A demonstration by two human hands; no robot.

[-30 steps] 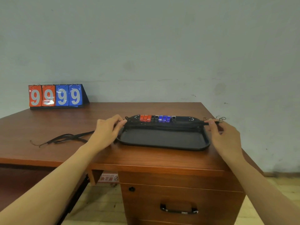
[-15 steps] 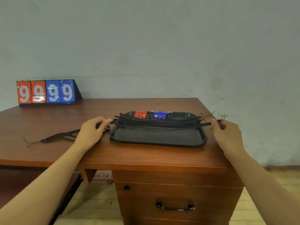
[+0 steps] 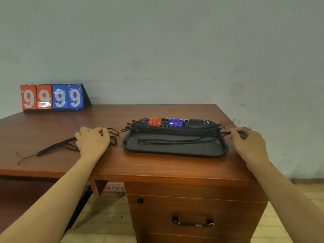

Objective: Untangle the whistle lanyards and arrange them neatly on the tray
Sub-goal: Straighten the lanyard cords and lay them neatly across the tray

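Across the tray point(image 3: 175, 149), lanyards point(image 3: 175, 133) stretch lengthwise, left to right.

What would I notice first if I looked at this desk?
Probably the scoreboard at the back left, showing 9999 in red and blue. Next, the row of red, black and blue whistles along the far edge of the black tray, with black lanyards lying across it.
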